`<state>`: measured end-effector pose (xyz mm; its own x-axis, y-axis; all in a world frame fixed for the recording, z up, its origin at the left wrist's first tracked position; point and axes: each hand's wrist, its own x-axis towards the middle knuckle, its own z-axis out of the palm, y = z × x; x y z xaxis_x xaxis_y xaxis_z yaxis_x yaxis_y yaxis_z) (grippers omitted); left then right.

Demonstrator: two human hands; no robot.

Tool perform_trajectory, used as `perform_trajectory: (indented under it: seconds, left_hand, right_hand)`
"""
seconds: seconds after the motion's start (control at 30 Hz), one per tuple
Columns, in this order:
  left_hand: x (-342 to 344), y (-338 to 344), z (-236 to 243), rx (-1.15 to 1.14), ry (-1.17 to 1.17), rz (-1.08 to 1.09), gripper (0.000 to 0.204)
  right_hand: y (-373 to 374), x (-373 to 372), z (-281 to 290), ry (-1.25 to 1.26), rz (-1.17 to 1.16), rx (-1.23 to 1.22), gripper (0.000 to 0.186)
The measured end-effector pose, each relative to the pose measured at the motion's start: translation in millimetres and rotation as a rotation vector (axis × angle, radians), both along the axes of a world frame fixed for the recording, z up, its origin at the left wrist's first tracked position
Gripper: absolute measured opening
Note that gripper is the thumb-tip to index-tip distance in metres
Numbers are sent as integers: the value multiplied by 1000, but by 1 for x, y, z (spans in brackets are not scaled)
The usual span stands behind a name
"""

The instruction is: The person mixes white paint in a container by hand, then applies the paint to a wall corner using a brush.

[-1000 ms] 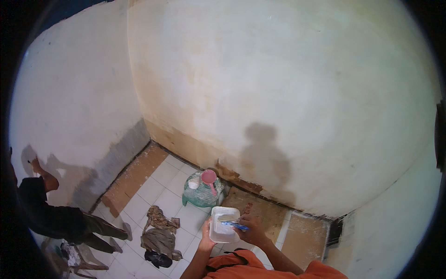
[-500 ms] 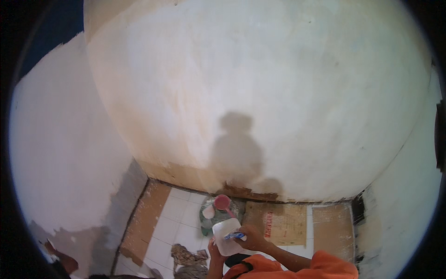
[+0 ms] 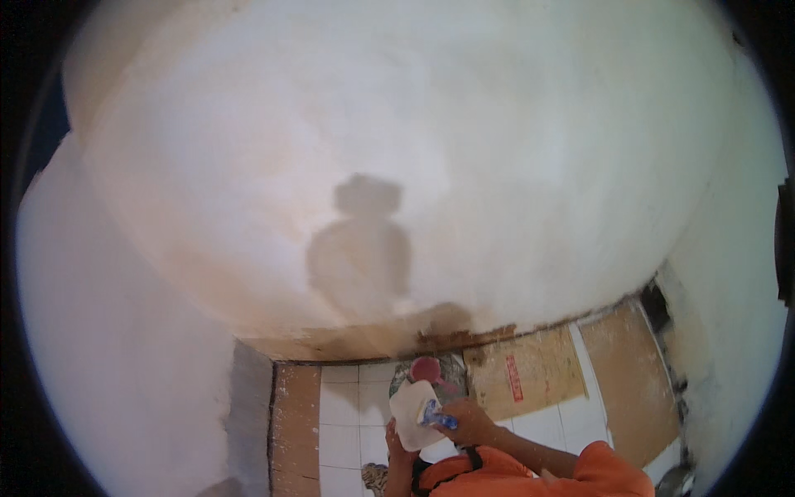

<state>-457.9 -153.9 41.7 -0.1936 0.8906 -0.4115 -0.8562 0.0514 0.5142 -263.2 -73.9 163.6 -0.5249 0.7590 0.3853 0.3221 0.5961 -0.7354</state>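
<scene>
A white, squarish plastic tub (image 3: 404,411) is in front of my body, gripped along its near left side by my left hand (image 3: 397,441). My right hand (image 3: 469,421) is closed around the blue handle of a paintbrush (image 3: 444,420). The pale bristle end of the brush is over the tub, and I cannot tell whether it touches the inside. Just beyond the tub, a pink dipper (image 3: 426,369) rests on a dark green sheet (image 3: 454,371) on the floor.
A pale, patchy wall (image 3: 497,207) rises ahead, with bare brown patches (image 3: 439,335) along its foot. Brown boards (image 3: 629,373) and a printed cardboard sheet (image 3: 546,369) cover parts of the white tiled floor (image 3: 339,414). A crumpled cloth (image 3: 375,476) lies near my left arm.
The view has turned, so the wall and floor appear shifted. My right hand has tilted the brush to a different angle over the tub. Both hands keep their hold.
</scene>
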Motion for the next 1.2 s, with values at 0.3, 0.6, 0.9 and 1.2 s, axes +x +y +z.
perform_trajectory:
  seconds: [0.3, 0.6, 0.9, 1.2]
  left_hand:
    - [-94, 58, -16, 219, 709, -580, 50]
    - [-136, 103, -51, -308, -231, -827, 52]
    - [-132, 71, -115, -424, -52, -1005, 53]
    - [-89, 89, -207, -553, 214, -1056, 38]
  right_hand:
    - [2, -56, -10, -71, -277, -314, 25]
    - [-27, -84, -32, 42, -651, -867, 25]
    - [-80, -73, -134, -63, -678, -1014, 31]
    - [-42, -39, -286, -180, -526, -1045, 33]
